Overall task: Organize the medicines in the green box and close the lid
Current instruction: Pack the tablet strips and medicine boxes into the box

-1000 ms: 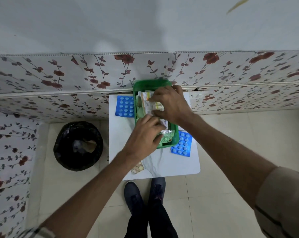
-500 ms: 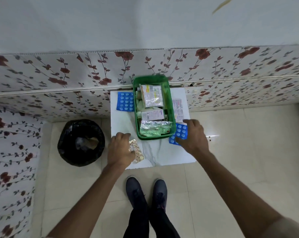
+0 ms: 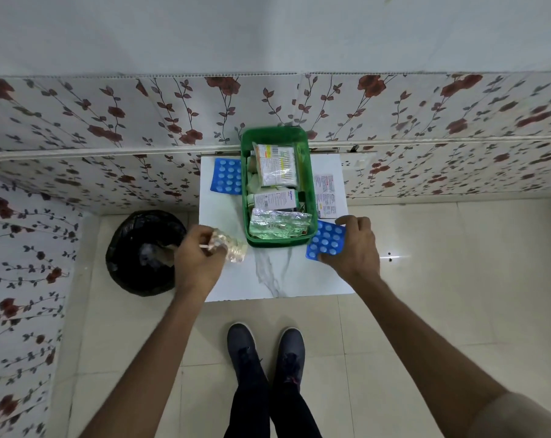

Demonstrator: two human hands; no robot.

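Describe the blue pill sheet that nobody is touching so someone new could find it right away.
Start at the small white table against the flowered wall, with the open green box on it. The untouched blue pill sheet lies flat on the table just left of the box, at the wall end. The other blue pill sheet sits at the box's near right corner, under the right hand.

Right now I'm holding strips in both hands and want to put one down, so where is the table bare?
Barest is the near part of the white table, between the left hand and right hand, in front of the green box. A narrower strip lies left of the box, below the far blue strip. Right of the box is crowded by the printed leaflet.
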